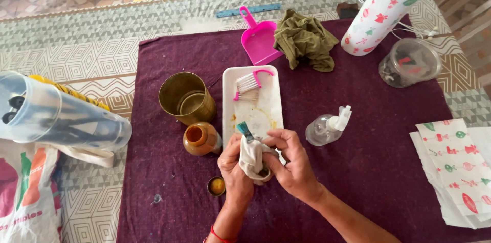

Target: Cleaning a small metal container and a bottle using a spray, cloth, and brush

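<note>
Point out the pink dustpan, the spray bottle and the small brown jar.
pink dustpan (259,42), head view, on the flat scoop.
spray bottle (321,130), head view, on the clear body.
small brown jar (200,140), head view, on the shoulder.

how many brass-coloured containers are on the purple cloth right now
2. A large brass cup lies tipped left of the white tray; a small brown-gold pot stands just below it, beside the left hand. Others may be hidden behind the hands.

Bare forearms, red thread around left wrist (221,235)
</note>
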